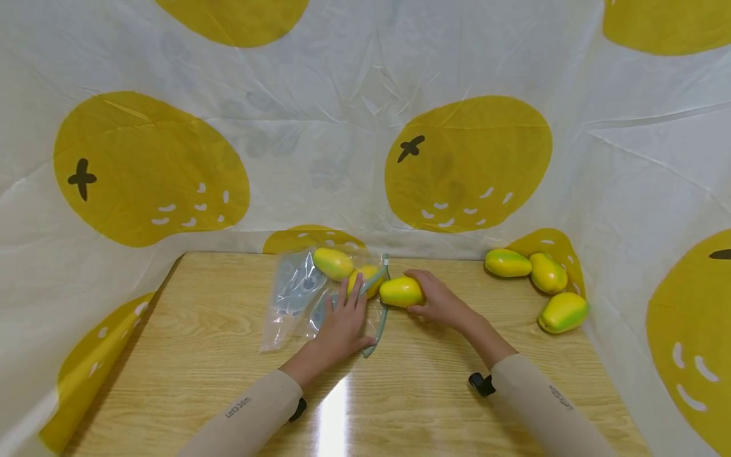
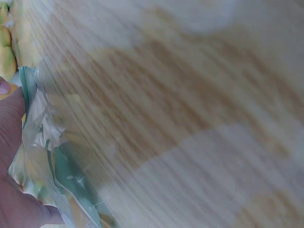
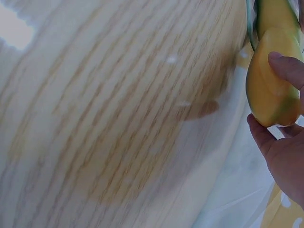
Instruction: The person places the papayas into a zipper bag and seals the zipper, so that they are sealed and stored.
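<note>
A clear zip bag (image 1: 294,298) with a green zip strip lies on the table, its mouth facing right. Inside it sit one yellow-green papaya (image 1: 331,263) and a second papaya (image 1: 374,287), partly covered by fingers. My left hand (image 1: 342,327) rests over the mouth, fingers straight and spread, thumb at the strip's near end. From the right, my right hand (image 1: 436,301) grips another papaya (image 1: 401,292) by its rear end, thumb on one side and fingers on the other. That papaya's front end overlaps the bag's mouth, close behind the second papaya.
Three more papayas lie at the table's back right: one papaya (image 1: 507,263), another beside it (image 1: 548,273), and a third nearer (image 1: 563,312). A white cloth (image 1: 320,158) printed with yellow fruit walls the wooden table (image 1: 200,355) at the back and sides.
</note>
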{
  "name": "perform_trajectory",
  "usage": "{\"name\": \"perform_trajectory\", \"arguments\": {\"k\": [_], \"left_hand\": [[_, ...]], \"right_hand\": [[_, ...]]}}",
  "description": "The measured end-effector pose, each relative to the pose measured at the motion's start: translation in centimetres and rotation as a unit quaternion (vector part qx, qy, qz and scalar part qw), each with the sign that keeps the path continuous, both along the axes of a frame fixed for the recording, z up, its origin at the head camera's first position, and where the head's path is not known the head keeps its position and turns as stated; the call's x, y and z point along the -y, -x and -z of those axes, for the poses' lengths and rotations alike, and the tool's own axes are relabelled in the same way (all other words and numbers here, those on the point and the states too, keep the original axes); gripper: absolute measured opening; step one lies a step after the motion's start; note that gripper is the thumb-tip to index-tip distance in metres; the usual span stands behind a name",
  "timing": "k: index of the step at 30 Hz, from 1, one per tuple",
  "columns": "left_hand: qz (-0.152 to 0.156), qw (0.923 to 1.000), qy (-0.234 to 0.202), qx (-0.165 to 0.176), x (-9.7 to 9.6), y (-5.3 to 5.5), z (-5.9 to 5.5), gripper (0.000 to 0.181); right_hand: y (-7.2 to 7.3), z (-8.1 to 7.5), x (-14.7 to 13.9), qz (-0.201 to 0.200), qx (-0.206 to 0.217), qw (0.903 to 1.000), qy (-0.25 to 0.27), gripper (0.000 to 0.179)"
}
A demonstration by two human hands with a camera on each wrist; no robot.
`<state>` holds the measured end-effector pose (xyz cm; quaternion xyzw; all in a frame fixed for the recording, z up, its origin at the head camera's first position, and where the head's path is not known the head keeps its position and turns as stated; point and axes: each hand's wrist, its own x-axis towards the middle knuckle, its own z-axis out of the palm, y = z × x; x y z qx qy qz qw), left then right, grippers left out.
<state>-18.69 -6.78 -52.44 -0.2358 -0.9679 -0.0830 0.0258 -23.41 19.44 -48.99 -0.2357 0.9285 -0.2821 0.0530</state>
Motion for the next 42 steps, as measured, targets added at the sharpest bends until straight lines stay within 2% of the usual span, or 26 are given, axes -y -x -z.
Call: {"name": "perform_trajectory", "arguments": {"k": [9, 13, 21, 30, 33, 42], "left_hand": [[0.007, 0.9999, -0.012, 0.005, 0.0, 0.0, -0.1, 0.116], [0.011, 0.9997, -0.017, 0.012, 0.0, 0.0, -0.1, 0.117], [0.021, 0.9997, -0.010, -0.004, -0.1, 0.0, -0.1, 0.123], [0.018, 0.9997, -0.016, -0.003, -0.2, 0.0, 0.1, 0.123], [0.019, 0.9996, -0.020, -0.004, -0.2, 0.1, 0.1, 0.123], [0.013, 0.9996, -0.023, 0.010, -0.2, 0.1, -0.1, 0.123]], "right_hand": [[0.7, 0.5, 0.7, 0.013, 0.025, 0.9996, -0.005, 0.077], [0.8, 0.5, 1.2, 0.012, 0.026, 0.9996, -0.004, 0.075], [1.0, 0.9, 2.8, 0.015, 0.014, 0.9997, -0.008, 0.075], [0.7, 1.1, 3.8, 0.064, 0.002, 0.9979, 0.010, 0.069], [0.7, 1.2, 3.8, 0.054, -0.005, 0.9984, 0.015, 0.068], [1.1, 1.2, 3.1, 0.007, 0.030, 0.9976, 0.061, 0.054]]}}
